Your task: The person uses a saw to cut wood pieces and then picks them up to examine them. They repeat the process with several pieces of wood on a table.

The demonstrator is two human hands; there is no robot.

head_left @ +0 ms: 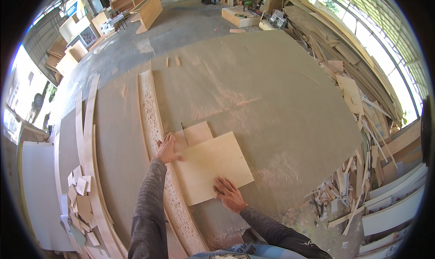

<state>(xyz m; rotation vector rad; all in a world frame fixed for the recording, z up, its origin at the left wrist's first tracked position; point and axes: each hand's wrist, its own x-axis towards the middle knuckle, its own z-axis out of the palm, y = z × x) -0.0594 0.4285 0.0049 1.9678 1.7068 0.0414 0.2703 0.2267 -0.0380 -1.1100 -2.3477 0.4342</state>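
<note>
blue sign (72,7) far upper left, rectangular

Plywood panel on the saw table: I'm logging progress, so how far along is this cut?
Done: the plywood panel lies flat on the large table, with a saw slot running into it from its far edge. In hand: the left hand presses its left edge, the right hand its near edge. Left: the panel is not yet parted; most of its length remains beyond the slot.
</note>
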